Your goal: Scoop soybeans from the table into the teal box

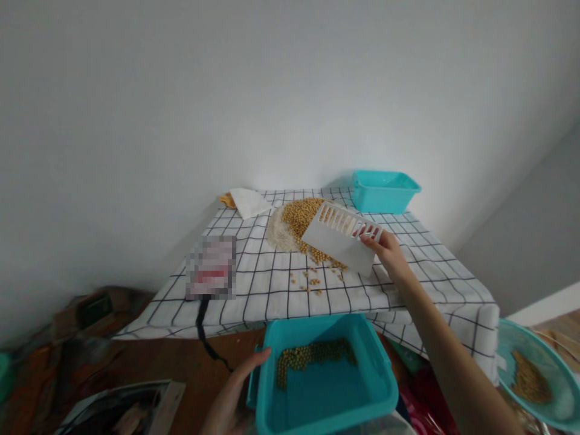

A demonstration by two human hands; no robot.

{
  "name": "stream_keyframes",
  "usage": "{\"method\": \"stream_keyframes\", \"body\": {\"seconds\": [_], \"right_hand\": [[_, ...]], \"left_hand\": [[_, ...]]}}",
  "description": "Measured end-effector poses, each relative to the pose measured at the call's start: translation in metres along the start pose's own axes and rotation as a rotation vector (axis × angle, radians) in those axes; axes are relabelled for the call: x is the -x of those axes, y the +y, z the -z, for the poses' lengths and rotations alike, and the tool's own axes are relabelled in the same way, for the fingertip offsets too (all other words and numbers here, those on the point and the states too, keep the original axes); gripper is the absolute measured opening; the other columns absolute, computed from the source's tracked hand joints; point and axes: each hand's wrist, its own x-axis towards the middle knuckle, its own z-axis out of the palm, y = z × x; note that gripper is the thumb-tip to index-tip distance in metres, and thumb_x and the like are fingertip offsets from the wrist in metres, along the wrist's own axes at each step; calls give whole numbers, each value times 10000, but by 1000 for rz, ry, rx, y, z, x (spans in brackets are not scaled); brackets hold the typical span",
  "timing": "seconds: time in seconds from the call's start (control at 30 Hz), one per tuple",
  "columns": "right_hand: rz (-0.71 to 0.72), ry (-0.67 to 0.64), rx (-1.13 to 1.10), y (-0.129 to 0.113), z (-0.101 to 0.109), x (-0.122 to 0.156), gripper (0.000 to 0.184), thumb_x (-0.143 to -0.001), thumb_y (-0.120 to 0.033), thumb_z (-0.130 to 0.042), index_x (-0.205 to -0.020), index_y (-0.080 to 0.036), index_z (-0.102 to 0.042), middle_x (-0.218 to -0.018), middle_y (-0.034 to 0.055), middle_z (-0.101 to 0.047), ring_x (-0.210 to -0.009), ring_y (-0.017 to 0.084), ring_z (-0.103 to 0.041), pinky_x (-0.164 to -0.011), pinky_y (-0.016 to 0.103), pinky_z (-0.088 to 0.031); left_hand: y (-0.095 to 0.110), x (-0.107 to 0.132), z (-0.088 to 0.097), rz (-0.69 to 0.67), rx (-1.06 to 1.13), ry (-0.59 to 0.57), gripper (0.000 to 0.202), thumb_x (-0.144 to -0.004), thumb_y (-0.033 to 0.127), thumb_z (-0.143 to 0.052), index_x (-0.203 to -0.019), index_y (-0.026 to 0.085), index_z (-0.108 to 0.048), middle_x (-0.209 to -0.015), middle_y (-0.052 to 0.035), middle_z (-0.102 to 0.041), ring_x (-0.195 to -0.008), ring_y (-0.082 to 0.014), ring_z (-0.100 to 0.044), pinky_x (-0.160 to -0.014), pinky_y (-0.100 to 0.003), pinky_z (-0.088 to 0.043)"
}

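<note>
My right hand point(385, 246) grips one end of a white plastic panel with a row of slots point(339, 238). The panel is tilted over a pile of yellow soybeans point(301, 214) on the table, hiding part of it. Pale, fine grain point(278, 231) lies beside the beans, and several loose beans are scattered toward the front edge. Below that edge, my left hand point(238, 383) holds the left rim of a teal plastic bin point(326, 386), thumb over the top. Beans lie along the bin's far side.
A checked cloth point(254, 284) covers the table. A second teal bin point(385, 194) stands at the back right, a white cloth point(248, 202) at the back left. A pixelated item point(211, 267) lies on the left. A basin point(539, 374) holding brown grain is at lower right.
</note>
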Motion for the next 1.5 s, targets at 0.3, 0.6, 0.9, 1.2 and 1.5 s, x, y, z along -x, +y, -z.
{"method": "stream_keyframes", "body": {"seconds": [0.3,0.6,0.9,1.2,1.5], "right_hand": [[21,55,3,3,2,0,253,-813,-422,-629,-941,-215,-699,-956,54,-725,-858,258,-653,-775,375,-482],[15,-15,-7,3,2,0,244,-810,-405,-638,-936,-206,-703,-921,48,-728,-827,243,-652,-738,345,-477],[11,-18,11,0,2,1,227,-806,-395,-640,-913,-205,-703,-891,46,-728,-789,236,-652,-713,341,-477],[13,-8,8,0,1,1,225,-801,-400,-646,-901,-209,-709,-896,45,-726,-815,237,-648,-718,334,-461],[5,-18,-55,0,2,2,224,-796,-397,-653,-914,-215,-707,-929,38,-731,-851,236,-653,-757,340,-470]], "left_hand": [[13,-2,-18,262,208,3,131,-697,371,-727,-710,246,-768,-820,-58,-829,-995,-337,-713,-961,-458,-512],[15,0,-16,234,82,65,166,-640,363,-765,-747,238,-752,-865,-81,-822,-1135,-361,-635,-979,-480,-500],[19,0,-24,249,83,43,165,-714,345,-689,-782,203,-739,-833,-112,-814,-989,-341,-711,-877,-457,-559],[4,-7,-4,100,-59,20,236,-685,463,-699,-787,258,-755,-937,-85,-815,-1052,-347,-683,-916,-466,-539],[21,4,-22,-16,-143,-4,274,-647,527,-699,-738,275,-760,-888,-93,-813,-1010,-363,-694,-893,-470,-544]]}}
